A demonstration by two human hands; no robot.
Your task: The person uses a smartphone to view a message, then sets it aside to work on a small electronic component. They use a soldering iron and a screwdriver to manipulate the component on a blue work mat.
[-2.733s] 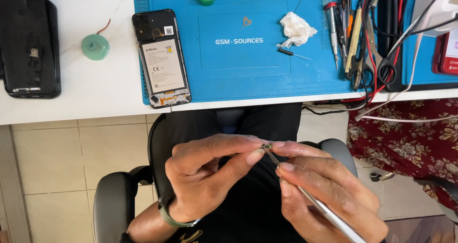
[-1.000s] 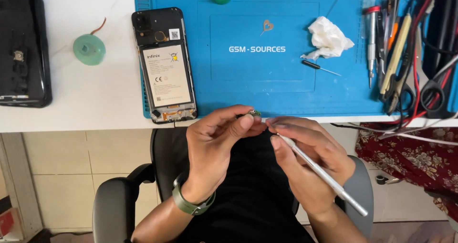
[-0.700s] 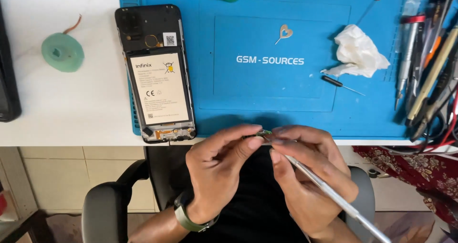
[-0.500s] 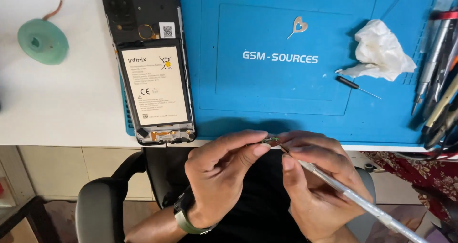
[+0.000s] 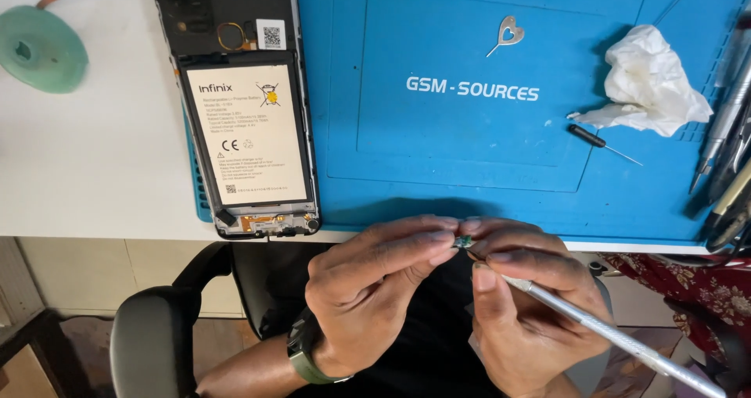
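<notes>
The tiny part (image 5: pixel 463 242) pinched between the two hands is mostly covered by fingertips, so only a small green and dark sliver shows and its shape and long axis cannot be made out. The left hand (image 5: pixel 375 288) presses thumb and forefinger together on it from the left; the right hand (image 5: pixel 520 304) meets it from the right while also gripping a slim metal tool (image 5: pixel 610 337), whose handle runs down and to the right and is cut off at the frame's corner, its tip hidden behind the fingers. The hands hover just below the edge of a white table (image 5: pixel 94 171), over the person's dark lap and a black chair (image 5: pixel 156 343). On the table lies a blue work mat (image 5: pixel 469 179) with an opened phone (image 5: pixel 246 109), back off and battery showing, at its left edge. A crumpled tissue (image 5: pixel 653 81), a small screwdriver (image 5: pixel 598 142) and a heart-shaped pin (image 5: pixel 507 34) lie on the mat; a green disc (image 5: pixel 39 50) lies at the far left.
</notes>
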